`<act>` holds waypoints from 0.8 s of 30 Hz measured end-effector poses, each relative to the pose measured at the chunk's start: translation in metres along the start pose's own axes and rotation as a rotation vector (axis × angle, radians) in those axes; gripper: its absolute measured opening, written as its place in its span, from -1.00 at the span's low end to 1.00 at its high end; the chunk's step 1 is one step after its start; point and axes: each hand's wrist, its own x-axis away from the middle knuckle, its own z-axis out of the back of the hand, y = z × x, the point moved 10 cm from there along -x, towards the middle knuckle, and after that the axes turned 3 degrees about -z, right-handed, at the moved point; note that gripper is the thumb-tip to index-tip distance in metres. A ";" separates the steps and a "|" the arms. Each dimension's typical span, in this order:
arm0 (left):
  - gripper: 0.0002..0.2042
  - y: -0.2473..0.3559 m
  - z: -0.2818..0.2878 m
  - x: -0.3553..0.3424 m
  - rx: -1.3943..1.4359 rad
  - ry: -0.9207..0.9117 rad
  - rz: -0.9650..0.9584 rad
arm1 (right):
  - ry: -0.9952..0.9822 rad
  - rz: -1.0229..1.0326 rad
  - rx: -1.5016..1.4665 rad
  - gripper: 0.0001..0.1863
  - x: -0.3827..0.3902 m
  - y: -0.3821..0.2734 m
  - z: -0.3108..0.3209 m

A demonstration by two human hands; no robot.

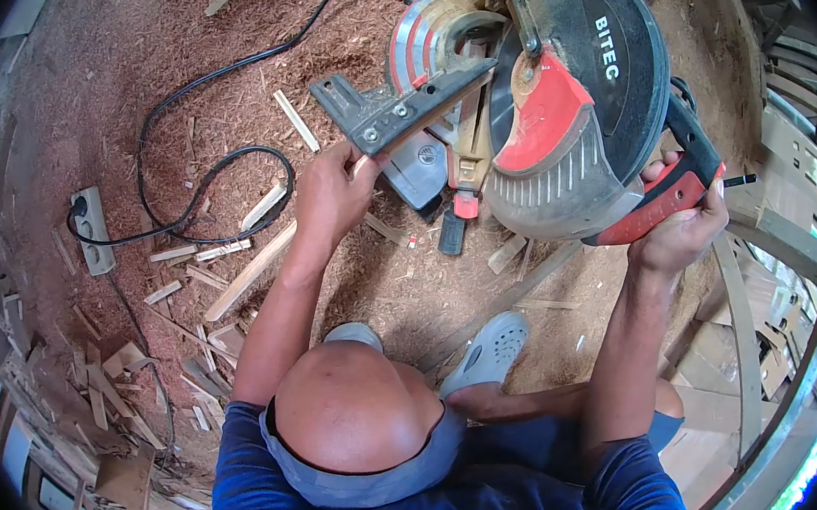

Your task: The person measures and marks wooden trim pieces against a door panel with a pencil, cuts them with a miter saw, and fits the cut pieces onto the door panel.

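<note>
A red and black miter saw [621, 58] stands on the ground in front of me, its blade partly covered by a grey guard [559, 186]. My right hand [677, 234] is wrapped round the saw's red and black handle [650, 207]. At the saw's left side, my left hand [332, 195] is closed at the end of the black fence [414, 112]. Its thumb and fingers pinch what looks like a thin wood strip [440, 122] lying along that fence. The saw's base [417, 171] shows beneath; the blade's lower edge is hidden by the guard.
Reddish sawdust [240, 35] covers the ground. Wood offcuts [253, 270] lie scattered at left, near a white power strip [93, 231] with a looping black cord [139, 163]. A curved wooden frame [791, 243] and cardboard [719, 363] are at right. My shoe [487, 351] stands below the saw.
</note>
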 end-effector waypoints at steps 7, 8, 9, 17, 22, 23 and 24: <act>-0.61 -0.006 -0.004 -0.001 0.002 -0.008 0.018 | -0.006 0.017 0.004 -0.39 0.001 0.003 0.001; -0.61 -0.005 -0.002 -0.001 0.000 0.016 -0.006 | -0.002 0.028 0.030 -0.39 0.001 0.002 0.001; -0.61 -0.003 -0.002 -0.002 0.000 0.017 -0.013 | 0.001 0.034 0.028 -0.39 0.001 0.001 0.001; -0.62 -0.004 -0.003 -0.001 0.074 0.044 -0.055 | 0.042 -0.052 -0.032 -0.42 0.006 0.014 0.000; -0.62 -0.009 -0.007 -0.005 0.039 0.043 -0.066 | 0.000 -0.041 -0.048 -0.40 0.004 0.015 -0.002; -0.62 -0.006 -0.009 -0.004 0.029 0.047 -0.086 | 0.010 -0.029 -0.063 -0.40 0.003 0.014 0.003; -0.62 -0.002 -0.008 -0.002 0.046 0.051 -0.076 | 0.018 -0.028 -0.032 -0.40 0.003 0.016 0.003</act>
